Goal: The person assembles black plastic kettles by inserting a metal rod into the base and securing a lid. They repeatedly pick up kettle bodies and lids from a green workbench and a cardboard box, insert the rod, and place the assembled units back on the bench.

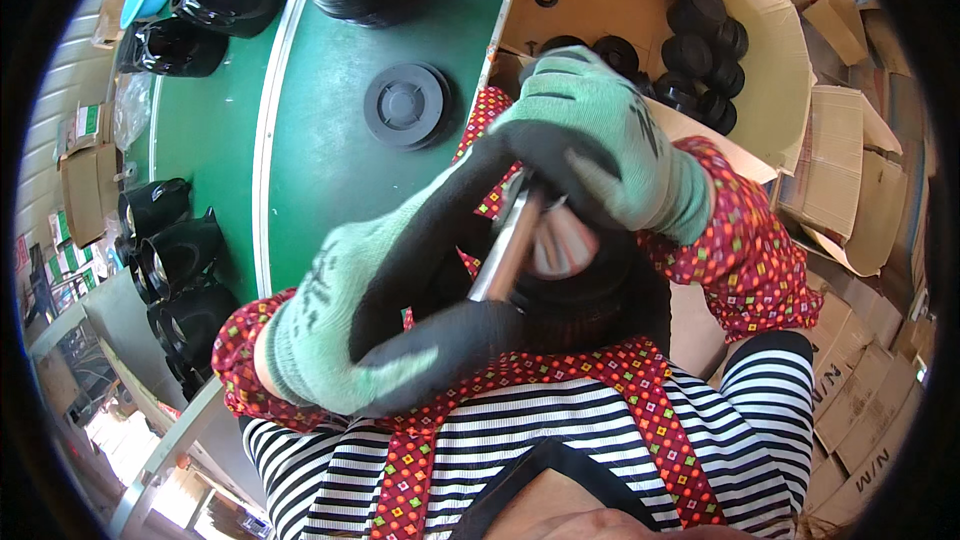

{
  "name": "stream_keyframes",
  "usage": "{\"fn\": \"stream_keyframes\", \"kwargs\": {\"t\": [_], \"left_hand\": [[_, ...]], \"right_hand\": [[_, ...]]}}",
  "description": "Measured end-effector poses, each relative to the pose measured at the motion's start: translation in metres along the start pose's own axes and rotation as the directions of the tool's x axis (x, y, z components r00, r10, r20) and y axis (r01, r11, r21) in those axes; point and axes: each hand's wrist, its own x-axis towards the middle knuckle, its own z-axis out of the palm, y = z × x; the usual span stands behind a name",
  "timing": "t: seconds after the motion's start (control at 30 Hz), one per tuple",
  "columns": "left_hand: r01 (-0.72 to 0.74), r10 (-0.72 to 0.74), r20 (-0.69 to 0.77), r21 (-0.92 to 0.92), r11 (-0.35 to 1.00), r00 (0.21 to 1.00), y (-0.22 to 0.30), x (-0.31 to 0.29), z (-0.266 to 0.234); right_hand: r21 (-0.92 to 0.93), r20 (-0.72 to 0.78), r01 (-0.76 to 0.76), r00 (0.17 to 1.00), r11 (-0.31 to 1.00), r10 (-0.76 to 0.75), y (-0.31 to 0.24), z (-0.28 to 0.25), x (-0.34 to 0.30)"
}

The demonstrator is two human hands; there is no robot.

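The left hand point(378, 275) curls around a metal piece point(507, 250), thumb against its lower end. The right hand point(605, 140) bends over the upper end; whether it grips cannot be told. The metal piece tilts in front of the torso, beside a blurred black part point(575, 300). Black discs point(405, 105) lie on the green table point(320, 175), near the hands. Beyond the right hand, a carton point(790, 50) contains round black pieces point(688, 55).
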Motion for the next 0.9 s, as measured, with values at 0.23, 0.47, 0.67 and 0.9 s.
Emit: {"fn": "stream_keyframes", "kwargs": {"t": [0.23, 0.47, 0.67, 0.9], "left_hand": [[-0.728, 0.672, 0.345, 0.053, 0.683, 0.655, -0.022, 0.066, 0.018], [-0.616, 0.558, 0.272, 0.447, 0.649, 0.784, -0.001, 0.055, 0.126], [-0.541, 0.483, 0.257, 0.523, 0.659, 0.837, -0.002, 0.062, 0.140], [-0.691, 0.635, 0.271, 0.264, 0.673, 0.723, -0.024, 0.055, 0.121]], "right_hand": [[0.336, -0.032, -0.007, 0.999, 0.942, 0.018, 0.058, 0.038, -0.059], [0.521, -0.019, 0.031, 1.000, 0.853, -0.024, 0.053, 0.051, -0.062], [0.789, 0.001, -0.011, 1.000, 0.614, 0.016, 0.037, 0.056, -0.055], [0.785, 0.036, 0.017, 0.997, 0.619, -0.073, 0.045, 0.055, -0.044]]}}
